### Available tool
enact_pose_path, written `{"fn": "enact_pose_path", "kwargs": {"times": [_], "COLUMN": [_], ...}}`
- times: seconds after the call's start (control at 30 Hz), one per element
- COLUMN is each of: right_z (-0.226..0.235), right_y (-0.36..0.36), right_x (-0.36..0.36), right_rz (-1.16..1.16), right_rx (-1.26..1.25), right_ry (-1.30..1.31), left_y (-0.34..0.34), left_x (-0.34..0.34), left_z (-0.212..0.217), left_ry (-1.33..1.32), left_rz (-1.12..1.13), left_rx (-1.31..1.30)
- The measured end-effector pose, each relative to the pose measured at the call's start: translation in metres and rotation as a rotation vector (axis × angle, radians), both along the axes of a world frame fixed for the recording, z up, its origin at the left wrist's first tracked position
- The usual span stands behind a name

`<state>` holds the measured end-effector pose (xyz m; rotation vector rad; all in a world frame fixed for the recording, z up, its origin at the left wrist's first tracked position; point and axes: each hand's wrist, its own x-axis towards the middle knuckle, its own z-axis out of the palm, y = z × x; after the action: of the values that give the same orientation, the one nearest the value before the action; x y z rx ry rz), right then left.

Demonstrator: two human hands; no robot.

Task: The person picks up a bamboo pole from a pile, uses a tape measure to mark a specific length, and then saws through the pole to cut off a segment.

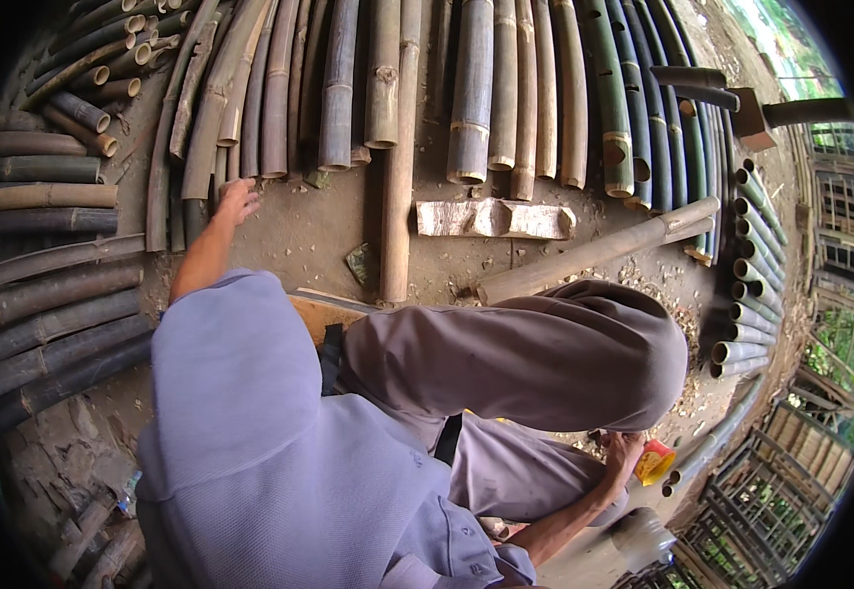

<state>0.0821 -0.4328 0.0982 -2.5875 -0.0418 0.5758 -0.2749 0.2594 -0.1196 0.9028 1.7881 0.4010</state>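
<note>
Left hand: the left hand [238, 201] is stretched out far, just beside the near ends of the bamboo poles [277, 108]. Its fingers look a bit bent, but I cannot tell if they grip or touch a pole.
Right hand: the right hand [626, 454] is down by the bent knee, right next to a red and yellow packet [654, 463]. Its fingers look curled, but I cannot tell if they hold the packet.
Bamboo poles: they lie on the ground [299, 231] in front, side by side, with their cut ends facing the person.
Long pole: one long pole [395, 226] sticks out closer to the person than the rest.
Slanted pole: another pole [594, 252] lies at a slant, near a pale lump of wood [495, 220] with dips in its top.
Side piles: more bamboo sits in a left pile [39, 196] and a right row [756, 306].
Done so far: the poles look cut and mostly sorted into rows. A green pole [606, 98] has holes in it, and wood chips [633, 270] lie about.
Left to do: many poles show no holes, but I cannot tell if they need any.
</note>
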Motion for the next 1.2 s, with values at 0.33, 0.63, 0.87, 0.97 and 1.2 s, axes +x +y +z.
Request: {"fn": "enact_pose_path", "kwargs": {"times": [0.33,0.63,0.87,0.97,1.2], "right_z": [-0.003,-0.009,-0.008,-0.003,-0.009], "right_y": [0.006,0.013,0.007,0.008,0.019], "right_x": [0.002,0.006,0.004,0.003,0.006], "right_rz": [0.029,0.063,0.049,0.045,0.083], "right_rx": [0.009,0.023,-0.012,-0.013,0.004], "right_ry": [0.005,0.028,0.011,-0.002,0.019], "left_y": [0.022,0.088,-0.025,-0.028,0.051], "left_x": [0.004,-0.080,0.055,0.064,-0.003], "left_z": [-0.008,0.031,0.067,0.039,-0.016], "left_ry": [0.605,0.905,0.914,0.763,0.802], "left_rz": [-0.023,-0.225,-0.579,-0.699,-0.133], "left_rx": [0.415,0.238,0.564,0.820,0.761]}}
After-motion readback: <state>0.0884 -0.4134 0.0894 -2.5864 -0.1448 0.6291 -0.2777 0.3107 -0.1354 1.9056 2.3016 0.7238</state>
